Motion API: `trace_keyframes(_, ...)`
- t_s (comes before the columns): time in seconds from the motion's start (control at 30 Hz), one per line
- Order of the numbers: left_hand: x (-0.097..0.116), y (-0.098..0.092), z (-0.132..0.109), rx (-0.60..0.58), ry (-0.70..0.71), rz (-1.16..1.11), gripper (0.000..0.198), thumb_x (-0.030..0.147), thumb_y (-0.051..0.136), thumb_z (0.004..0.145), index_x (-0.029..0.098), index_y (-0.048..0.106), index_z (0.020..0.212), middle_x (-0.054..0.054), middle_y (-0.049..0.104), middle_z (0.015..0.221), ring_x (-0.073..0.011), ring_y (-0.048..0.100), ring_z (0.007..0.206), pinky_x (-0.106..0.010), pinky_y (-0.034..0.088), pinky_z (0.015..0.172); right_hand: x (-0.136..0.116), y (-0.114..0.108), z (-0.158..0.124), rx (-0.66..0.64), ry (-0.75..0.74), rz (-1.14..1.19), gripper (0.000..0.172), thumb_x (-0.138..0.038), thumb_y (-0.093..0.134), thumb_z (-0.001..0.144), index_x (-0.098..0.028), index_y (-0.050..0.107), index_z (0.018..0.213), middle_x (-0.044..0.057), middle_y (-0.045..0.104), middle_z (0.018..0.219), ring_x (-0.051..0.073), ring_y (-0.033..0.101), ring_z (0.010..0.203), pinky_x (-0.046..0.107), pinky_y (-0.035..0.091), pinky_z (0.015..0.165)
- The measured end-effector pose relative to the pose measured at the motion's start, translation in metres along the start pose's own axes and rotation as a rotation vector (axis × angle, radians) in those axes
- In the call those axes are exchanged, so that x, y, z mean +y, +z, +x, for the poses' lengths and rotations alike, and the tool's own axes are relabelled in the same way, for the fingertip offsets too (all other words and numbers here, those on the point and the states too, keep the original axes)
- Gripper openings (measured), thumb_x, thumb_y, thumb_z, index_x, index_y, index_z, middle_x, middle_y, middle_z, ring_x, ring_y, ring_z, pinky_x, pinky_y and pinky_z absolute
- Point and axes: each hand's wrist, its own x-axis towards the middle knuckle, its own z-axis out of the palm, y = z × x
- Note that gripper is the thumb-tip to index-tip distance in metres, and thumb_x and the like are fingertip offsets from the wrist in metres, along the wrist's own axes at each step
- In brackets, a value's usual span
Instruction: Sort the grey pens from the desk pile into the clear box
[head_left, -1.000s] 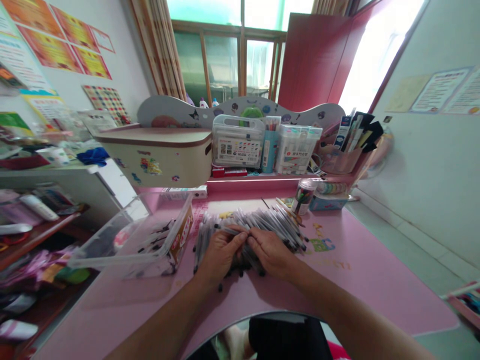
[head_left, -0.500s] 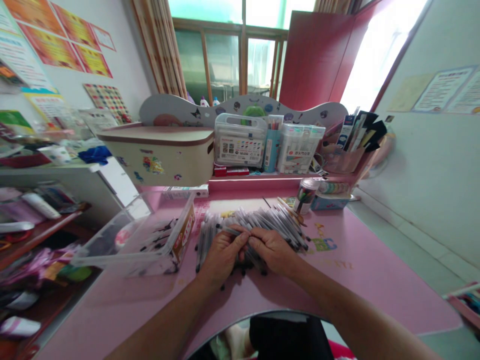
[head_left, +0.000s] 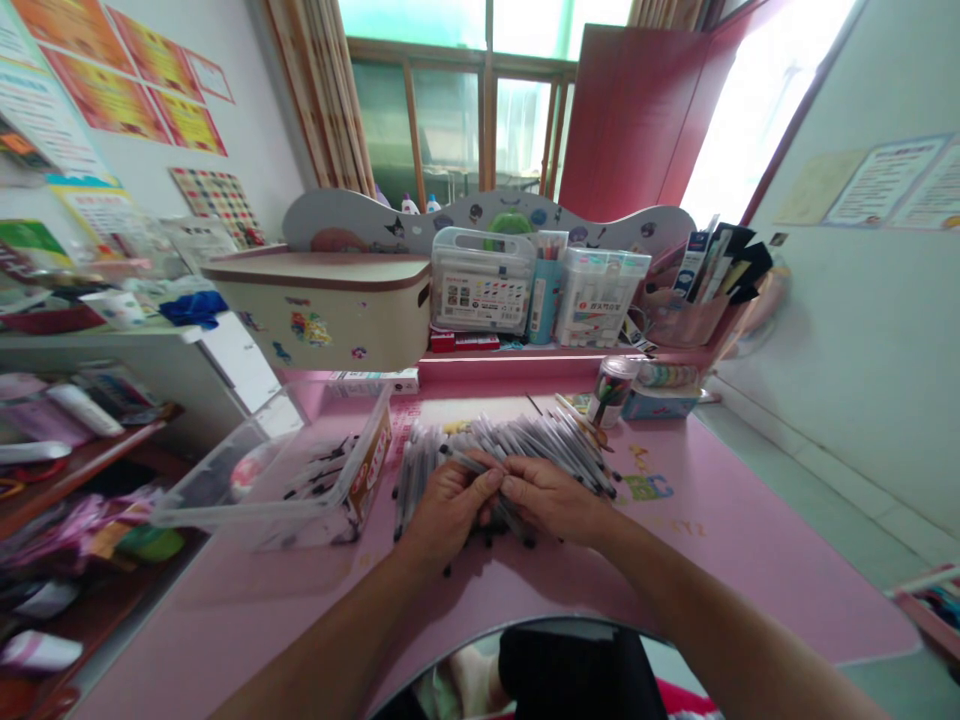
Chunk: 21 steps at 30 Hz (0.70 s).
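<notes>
Clear-barrelled pens with dark ends lie in a wide pile on the pink desk. My left hand is closed over the front of the pile, gripping a pen whose dark end pokes out to the left. Against its thumb, my right hand is closed too, its thumb and forefinger pinched together at the pen's other end. The fingers hide that end. More pens lie beneath both hands. Left of the pile stands a clear plastic bin with slim dark pieces inside.
Along the back, a shelf holds a lidded cream box, a clear carry case, a marker box and a pink pen holder. A clear jar stands behind the pile's right end. The desk's front edge curves inward near my lap.
Both hands stay together over the pile with only a slight shift of the fingers. The right fingers now reach a little straighter along the left thumb. The view has shifted very slightly.
</notes>
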Motion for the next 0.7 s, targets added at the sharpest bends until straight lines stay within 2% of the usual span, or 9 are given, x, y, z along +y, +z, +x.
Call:
trace_keyframes(0.07, 0.002, -0.002, 0.0, -0.034, -0.011, 0.011, 0.031, 0.045, 0.072, 0.078, 0.015, 0.064, 0.078, 0.006, 0.047, 0.048, -0.0052, 0.041, 0.041, -0.017, 0.03, 0.043, 0.001, -0.001, -0.001, -0.064, 0.08, 0.14, 0.038, -0.054, 0.054, 0.09, -0.017, 0.06, 0.089, -0.008, 0.042, 0.054, 0.007, 0.028, 0.042, 0.021, 0.021, 0.039)
trace_keyframes(0.13, 0.003, -0.004, 0.001, -0.064, -0.025, 0.019, 0.032, 0.046, 0.072, 0.078, 0.015, 0.064, 0.077, 0.006, 0.047, 0.049, -0.0053, 0.041, 0.042, -0.017, 0.03, 0.042, 0.003, -0.001, -0.001, -0.09, 0.113, 0.25, 0.035, -0.053, 0.059, 0.087, -0.018, 0.057, 0.09, -0.01, 0.034, 0.051, 0.006, 0.022, 0.04, 0.021, 0.016, 0.037)
trace_keyframes(0.2, 0.004, -0.006, 0.002, -0.075, -0.026, 0.018, 0.033, 0.046, 0.072, 0.077, 0.015, 0.064, 0.076, 0.005, 0.048, 0.05, -0.0055, 0.041, 0.043, -0.017, 0.03, 0.041, 0.004, -0.001, -0.001, -0.081, 0.108, 0.31, 0.032, -0.049, 0.063, 0.084, -0.019, 0.054, 0.088, -0.011, 0.034, 0.052, 0.006, 0.022, 0.04, 0.021, 0.017, 0.037)
trace_keyframes(0.3, 0.007, -0.006, 0.002, -0.052, -0.02, 0.011, 0.032, 0.046, 0.073, 0.076, 0.015, 0.064, 0.076, 0.006, 0.047, 0.05, -0.0055, 0.039, 0.043, -0.017, 0.029, 0.041, 0.006, -0.001, 0.001, -0.075, 0.057, 0.277, 0.033, -0.049, 0.063, 0.085, -0.017, 0.056, 0.086, -0.01, 0.035, 0.053, 0.006, 0.024, 0.041, 0.021, 0.017, 0.037)
trace_keyframes(0.47, 0.011, -0.006, 0.002, -0.062, -0.011, 0.027, 0.034, 0.047, 0.074, 0.075, 0.015, 0.064, 0.074, 0.005, 0.047, 0.049, -0.0063, 0.039, 0.043, -0.018, 0.029, 0.041, 0.011, -0.001, 0.001, -0.1, 0.033, 0.234, 0.038, -0.054, 0.057, 0.089, -0.017, 0.059, 0.094, -0.011, 0.031, 0.049, 0.006, 0.021, 0.038, 0.022, 0.014, 0.037)
trace_keyframes(0.57, 0.012, -0.008, 0.004, -0.04, -0.01, 0.045, 0.034, 0.048, 0.074, 0.074, 0.015, 0.064, 0.074, 0.006, 0.048, 0.051, -0.0062, 0.038, 0.044, -0.018, 0.028, 0.042, 0.013, -0.003, 0.002, -0.082, 0.011, 0.141, 0.042, -0.057, 0.056, 0.089, -0.017, 0.06, 0.101, -0.01, 0.035, 0.053, 0.006, 0.026, 0.042, 0.022, 0.019, 0.041)
trace_keyframes(0.7, 0.01, -0.012, 0.008, 0.05, -0.028, 0.017, 0.034, 0.048, 0.075, 0.074, 0.016, 0.065, 0.076, 0.006, 0.046, 0.052, -0.0058, 0.037, 0.046, -0.018, 0.028, 0.044, 0.009, -0.01, 0.001, 0.005, -0.057, -0.071, 0.05, -0.056, 0.065, 0.082, -0.017, 0.059, 0.113, -0.003, 0.051, 0.075, 0.01, 0.043, 0.061, 0.023, 0.033, 0.054)
